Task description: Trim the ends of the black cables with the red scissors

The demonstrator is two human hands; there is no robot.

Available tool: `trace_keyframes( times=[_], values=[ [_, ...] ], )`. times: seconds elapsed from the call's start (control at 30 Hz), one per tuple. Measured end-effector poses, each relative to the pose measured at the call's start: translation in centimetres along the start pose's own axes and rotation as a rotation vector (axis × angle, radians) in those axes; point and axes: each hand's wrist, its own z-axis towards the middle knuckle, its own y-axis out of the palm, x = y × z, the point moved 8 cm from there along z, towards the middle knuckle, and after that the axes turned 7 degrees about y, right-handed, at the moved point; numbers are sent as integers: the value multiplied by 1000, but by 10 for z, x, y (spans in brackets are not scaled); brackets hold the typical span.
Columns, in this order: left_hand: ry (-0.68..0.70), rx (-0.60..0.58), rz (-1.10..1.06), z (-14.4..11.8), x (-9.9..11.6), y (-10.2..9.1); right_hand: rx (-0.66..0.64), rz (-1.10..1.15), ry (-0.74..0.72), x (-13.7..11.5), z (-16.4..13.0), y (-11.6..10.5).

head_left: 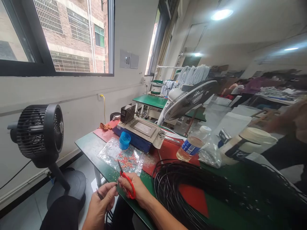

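My right hand (135, 187) is closed round a pair of red-handled scissors (130, 185), their dark blades pointing up and away over the table. Just left of it, my left hand (103, 199) grips a black cable (99, 194), whose end shows between the fingers; more black strands hang below the palm. The fingertips of both hands almost meet at a thin tip too small to make out. Beyond the scissors, small red and pale scraps (127, 159) lie scattered on a clear plastic bag (107, 153). A blue plastic cup (124, 140) stands at the bag's far side.
A big coil of black cable (168, 182) fills the table to the right. Behind it stand a bottle of liquid (190, 147) and a large pale jug (249, 143). A blue-based device (134, 140) sits at the back. Fans (40, 134) flank the table. People work far right.
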Motion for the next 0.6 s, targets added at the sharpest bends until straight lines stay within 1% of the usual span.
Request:
trace_keyframes(
  times=[0.1,0.2,0.3,0.4,0.5,0.6],
  values=[
    [29,6,1,1,0,2,-38,59,30,1,-1,5],
    [-5,13,-52,0,-4,1,-94,96,42,1,-2,10],
    [-67,18,-96,-2,-9,1,-152,111,-11,-1,-1,15],
    [-98,47,-102,-5,-8,0,-144,79,-69,0,0,14],
    [-89,-5,-125,-8,-3,6,-147,124,-84,2,0,15],
    [-64,-68,-147,-9,2,13,-229,261,26,9,-1,24]
  ],
)
